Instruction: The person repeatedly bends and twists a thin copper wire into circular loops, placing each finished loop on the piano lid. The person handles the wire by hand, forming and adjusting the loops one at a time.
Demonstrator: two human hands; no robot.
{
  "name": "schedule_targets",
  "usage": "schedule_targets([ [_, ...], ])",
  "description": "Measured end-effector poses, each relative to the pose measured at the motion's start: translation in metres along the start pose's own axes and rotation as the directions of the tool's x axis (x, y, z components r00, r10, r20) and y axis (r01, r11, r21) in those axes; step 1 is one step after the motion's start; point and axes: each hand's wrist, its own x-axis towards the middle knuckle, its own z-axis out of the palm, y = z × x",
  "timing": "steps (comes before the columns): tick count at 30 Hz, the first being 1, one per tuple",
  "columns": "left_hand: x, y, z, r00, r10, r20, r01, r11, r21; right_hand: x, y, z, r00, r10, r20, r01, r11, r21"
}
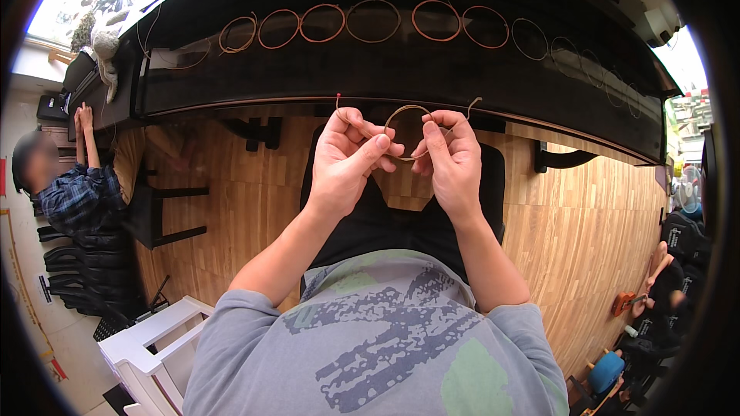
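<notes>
Wood floor (254, 200): pale strips spreading beneath us.
Glossy black surface (308, 77): spans our front, bearing a row of wire coils (300, 25).
Person in plaid (81, 196): off to our left, hands close together.
Our left hand (347, 158): fingers pinching the left side of the held coil (407, 105).
Our right hand (455, 158): thumb and fingers gripping its right side.
Thin wire: looped between our hands; a red-tipped end (338, 97) rises above the left.
</notes>
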Motion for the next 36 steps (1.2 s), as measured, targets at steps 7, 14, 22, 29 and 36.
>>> schedule_targets([
  [7, 0.001, -0.001, 0.001, 0.974, 0.162, -0.161, -0.110, 0.951, 0.290, 0.003, 0.002, -0.006, 1.000, 0.005, 0.004, -0.005, 1.000, 0.020],
  [14, -0.002, 0.001, 0.007, 0.990, 0.066, -0.125, -0.033, 0.968, 0.250, 0.004, 0.000, 0.000, 0.998, -0.068, -0.013, 0.069, 0.996, 0.050],
  [22, 0.001, 0.001, 0.002, 0.989, 0.052, -0.142, -0.019, 0.974, 0.228, 0.009, 0.008, -0.006, 0.996, 0.018, 0.085, -0.032, 0.985, 0.167],
  [29, -0.002, 0.002, 0.009, 0.992, 0.094, -0.086, -0.052, 0.914, 0.403, 0.010, 0.005, -0.007, 0.990, 0.107, 0.089, -0.124, 0.967, 0.223],
  [36, -0.001, 0.009, 0.010, 0.972, 0.153, 0.180, -0.235, 0.557, 0.797, 0.008, 0.002, -0.005, 0.995, 0.063, 0.081, -0.077, 0.979, 0.186],
])
